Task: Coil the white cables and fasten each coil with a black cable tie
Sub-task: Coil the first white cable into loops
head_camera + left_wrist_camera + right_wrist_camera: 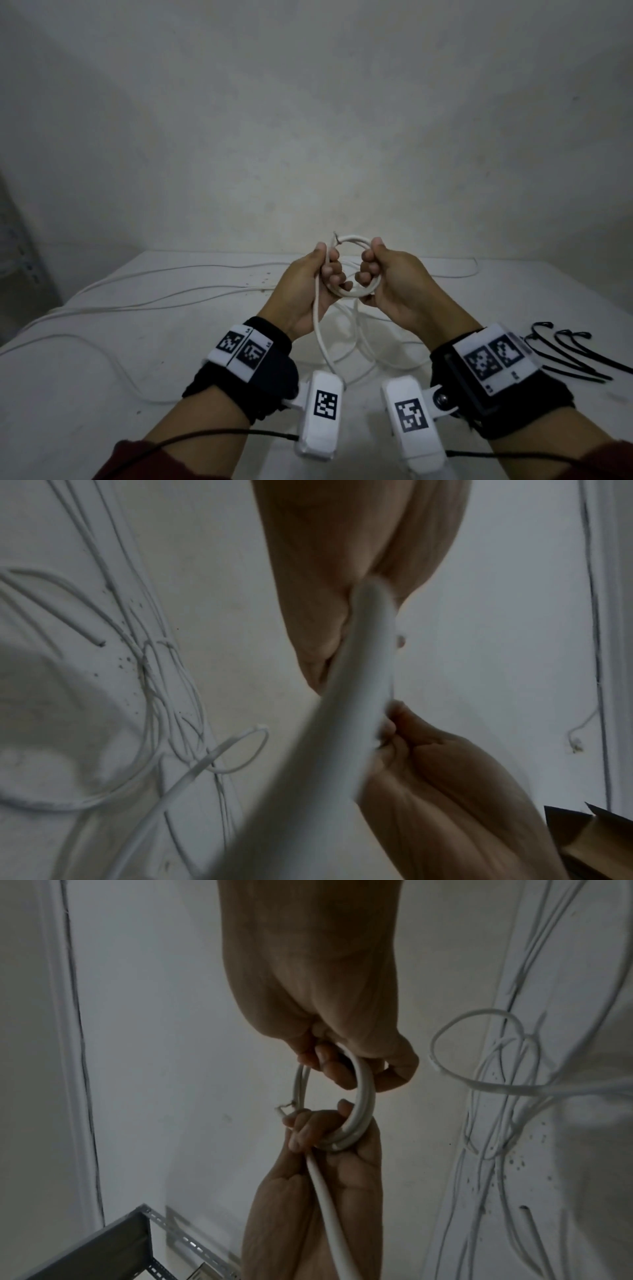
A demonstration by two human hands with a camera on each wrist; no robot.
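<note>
Both hands hold one small coil of white cable [356, 291] up above the table [85, 377]. My left hand [327, 263] grips the coil's left side. My right hand [371, 263] grips its right side with curled fingers. The cable's frayed end [335, 237] sticks up by the left thumb. The cable's loose tail [317, 329] hangs from the left hand down to the table. In the right wrist view the coil [365, 1096] shows two or three turns between my right hand [342, 1064] and left hand [318, 1131]. Black cable ties [565, 353] lie right of the right wrist.
Several loose white cables [171, 294] trail across the table's left and far parts, with more loops [376, 356] under the hands. A grey metal shelf frame [120, 1245] stands to the left. A cardboard box [599, 837] shows at the left wrist view's corner. A plain wall is behind.
</note>
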